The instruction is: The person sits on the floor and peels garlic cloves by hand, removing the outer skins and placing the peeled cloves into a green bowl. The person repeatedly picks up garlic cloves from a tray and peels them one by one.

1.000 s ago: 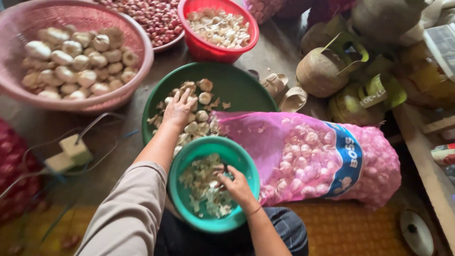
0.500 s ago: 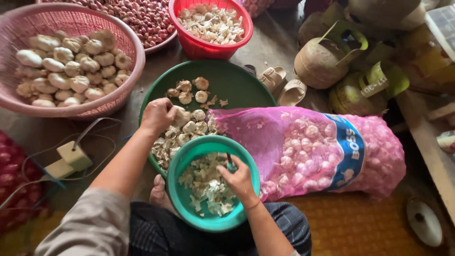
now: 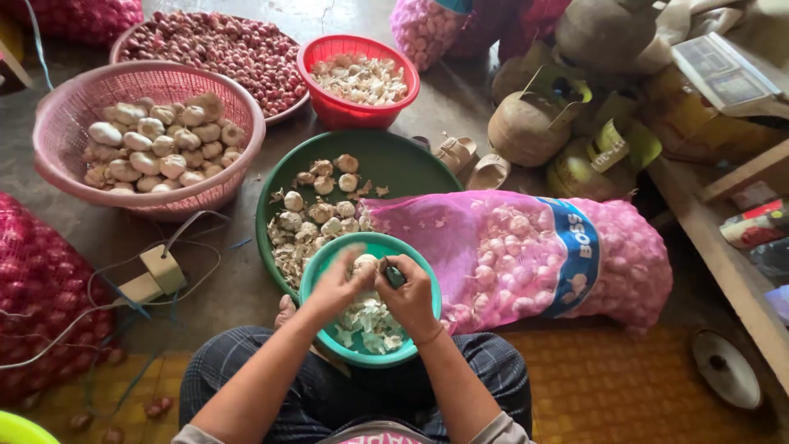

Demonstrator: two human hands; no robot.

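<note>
Both hands (image 3: 374,288) around garlic bulb (image 3: 364,265)

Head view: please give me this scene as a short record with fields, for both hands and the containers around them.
left hand: holds a garlic bulb over the teal bowl
right hand: grips a small dark tool beside the bulb
teal bowl contents: garlic pieces and skins
green basin: garlic bulbs, loose skins
pink basket: whole garlic bulbs
red basket: garlic pieces
pink mesh sack: garlic, lying at the right
</note>
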